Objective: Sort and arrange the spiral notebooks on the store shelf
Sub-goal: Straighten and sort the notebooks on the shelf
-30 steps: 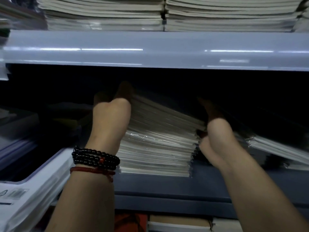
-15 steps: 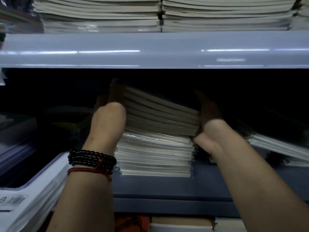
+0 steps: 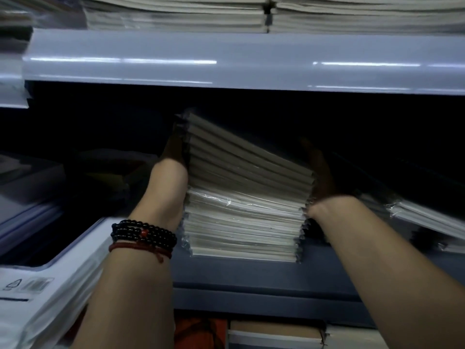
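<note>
**Item: spiral notebooks (image 3: 244, 205), one stack, film-wrapped.** Location: middle shelf (image 3: 251, 275), near its front edge, under the pale upper shelf lip (image 3: 226, 61). The lower half lies flat. The upper half is tipped, left edge raised and right edge low, apparently so the bundle can be squared up or lifted clear of the copies beneath.

**Left hand (image 3: 171, 177).** Beaded bracelet (image 3: 143, 234) at the wrist. Set against the left side of the tipped bundle, on the raised edge. The fingers (image 3: 173, 147) run back into shadow; whether they lie straight or hook under the bundle cannot be told.

**Right hand (image 3: 322, 182).** Laid flat along the right side of the stack as a stop, judged to keep the copies from sliding. Its fingers (image 3: 314, 157) look extended and together, touching the edges and not curled round them, though they are dim.

**Adjacent stock.** Leaning wrapped notebooks (image 3: 427, 220) to the right, apart from the stack.
</note>
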Demonstrator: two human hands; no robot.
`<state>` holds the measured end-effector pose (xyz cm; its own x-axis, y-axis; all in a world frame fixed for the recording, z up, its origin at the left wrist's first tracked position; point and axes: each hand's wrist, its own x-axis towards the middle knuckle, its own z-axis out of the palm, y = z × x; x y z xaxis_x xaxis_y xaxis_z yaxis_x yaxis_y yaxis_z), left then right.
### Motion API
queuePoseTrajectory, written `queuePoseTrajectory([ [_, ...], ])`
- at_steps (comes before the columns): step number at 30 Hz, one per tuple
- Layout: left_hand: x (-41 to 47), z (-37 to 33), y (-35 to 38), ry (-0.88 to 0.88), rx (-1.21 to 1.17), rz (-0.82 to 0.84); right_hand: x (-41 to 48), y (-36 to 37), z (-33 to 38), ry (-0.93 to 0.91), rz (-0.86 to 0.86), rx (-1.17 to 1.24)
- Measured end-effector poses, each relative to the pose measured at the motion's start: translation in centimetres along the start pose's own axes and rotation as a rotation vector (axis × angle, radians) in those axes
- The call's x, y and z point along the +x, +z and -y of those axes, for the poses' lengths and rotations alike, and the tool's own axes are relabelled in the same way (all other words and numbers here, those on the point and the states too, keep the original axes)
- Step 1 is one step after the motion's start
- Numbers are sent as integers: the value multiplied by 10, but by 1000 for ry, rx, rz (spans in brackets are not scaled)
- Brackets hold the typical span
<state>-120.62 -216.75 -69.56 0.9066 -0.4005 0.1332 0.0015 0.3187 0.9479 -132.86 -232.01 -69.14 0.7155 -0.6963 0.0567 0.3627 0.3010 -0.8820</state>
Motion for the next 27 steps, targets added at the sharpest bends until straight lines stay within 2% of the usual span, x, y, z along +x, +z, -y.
queuePoseTrajectory([
  [3, 5, 3, 3, 12, -41, 6, 2, -2, 6, 10, -12, -1],
  [8, 8, 3, 10, -13, -28, -87, 0, 1, 6, 51, -31, -105],
  [12, 3, 4, 12, -15, -13, -79, -10, 8, 9, 24, -130, -199],
  [15, -3, 0, 10, 14, -71, -76, -19, 12, 12, 45, -139, -220],
  [21, -12, -13, 5, 209, -25, -72, -33, 15, 22, -11, -149, -222],
  [25, -18, -22, 10, 439, 7, -101, -34, 17, 21, 25, -138, -147],
  [27, -20, -23, 10, 517, -17, -62, -33, 17, 20, 33, -130, -106],
])
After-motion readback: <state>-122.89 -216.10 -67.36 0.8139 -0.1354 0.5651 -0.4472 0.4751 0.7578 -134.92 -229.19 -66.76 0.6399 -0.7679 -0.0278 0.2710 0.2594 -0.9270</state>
